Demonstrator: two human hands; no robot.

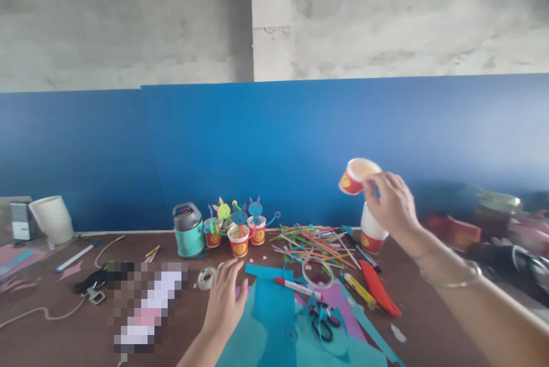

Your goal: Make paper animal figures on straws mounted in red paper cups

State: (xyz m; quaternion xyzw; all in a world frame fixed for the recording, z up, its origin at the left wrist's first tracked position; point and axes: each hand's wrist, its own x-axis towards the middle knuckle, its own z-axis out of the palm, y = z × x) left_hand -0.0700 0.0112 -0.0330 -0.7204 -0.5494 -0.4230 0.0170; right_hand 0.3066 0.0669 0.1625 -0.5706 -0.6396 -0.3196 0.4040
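My right hand (391, 200) is raised and pinches the rim of a red and white paper cup (352, 179), tilted with its opening partly toward me. Below it, a stack of paper cups (373, 232) stands on the table, partly hidden by that hand. My left hand (226, 295) holds nothing, its fingers apart, at the left edge of the coloured paper sheets (274, 321). A roll of tape (206, 279) lies just left of it. Beyond it stand several paper cups (239, 246) bearing blue and yellow paper cat heads and curled pipe cleaners.
Coloured sticks or pipe cleaners (319, 244) lie heaped behind a clear tape ring (318, 273). A red marker (298, 288), scissors (321, 330), a yellow glue tube (359, 290) and a red craft knife-like object (380, 290) lie nearby. A teal container (189, 235) stands against the blue panel.
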